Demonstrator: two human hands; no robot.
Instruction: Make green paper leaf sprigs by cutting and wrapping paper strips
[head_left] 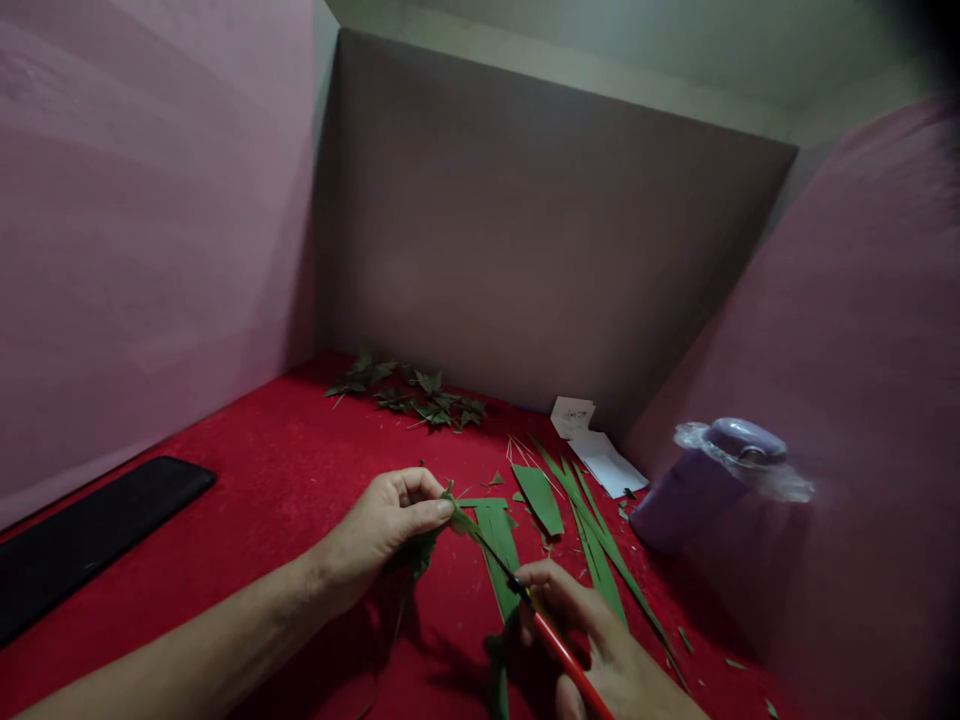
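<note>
My left hand is closed in a pinch on a green leaf, its thumb on top. More dark green leaf hangs below those fingers, partly in shadow. From the lower right, my right hand grips red-handled scissors. Their thin dark blades point up and left and reach the leaf's edge; whether they are apart is too dim to tell. Under the scissors lies a broad green leaf strip on the red cloth. A wider cut leaf piece rests just behind it.
Lobed leaves lie at the back of the red cloth. Long leaf blades and thin sticks lie right of centre. White papers and a purple container with clear plastic stand right. A black flat object lies left.
</note>
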